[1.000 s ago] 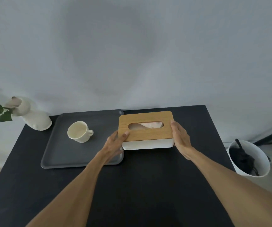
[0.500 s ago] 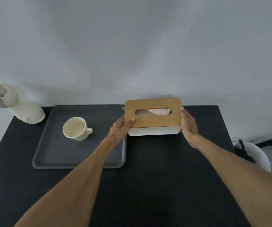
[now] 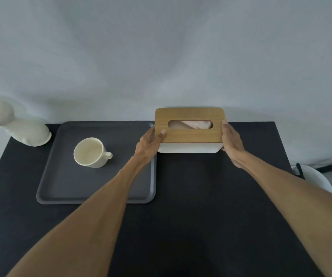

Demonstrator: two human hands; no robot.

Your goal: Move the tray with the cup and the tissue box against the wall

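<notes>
The grey wall (image 3: pixel 161 56) fills the upper half of the view, and below it the black tabletop (image 3: pixel 201 196) carries a dark grey tray (image 3: pixel 121 188) toward nine o'clock with its far edge at the wall. At twelve o'clock sits the tissue box (image 3: pixel 190 134), wood-lidded over a white base, just beside the tray's right rim and up at the wall, grasped at its short ends by the left hand (image 3: pixel 149 144) and the right hand (image 3: pixel 232 140). A cream cup (image 3: pixel 90 152) stands upright on the tray, handle toward three o'clock, and a pale vase (image 3: pixel 21 128) lies at ten o'clock.
</notes>
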